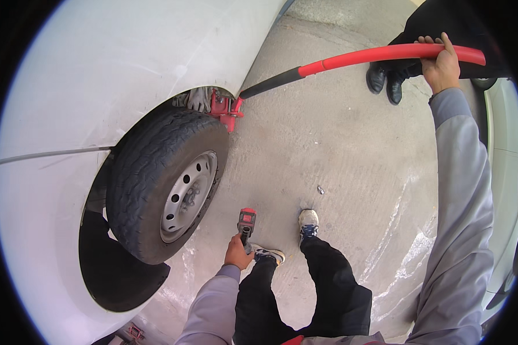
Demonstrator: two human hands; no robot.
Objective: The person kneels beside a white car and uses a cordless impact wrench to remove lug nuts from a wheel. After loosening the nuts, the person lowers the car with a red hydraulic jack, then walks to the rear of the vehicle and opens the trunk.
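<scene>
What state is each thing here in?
Left hand: closed on power tool
Power tool: held; running or not, can't tell
Right hand: closed on red handle
Red handle: held, slanting from red jack
Wheel: in white vehicle's arch
Metal piece: lying on floor

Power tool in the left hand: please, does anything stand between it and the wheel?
Nothing visible does: between the power tool, held in the left hand, and the wheel, only concrete floor shows. The red jack stands at the wheel's far side, outside that gap.
</scene>
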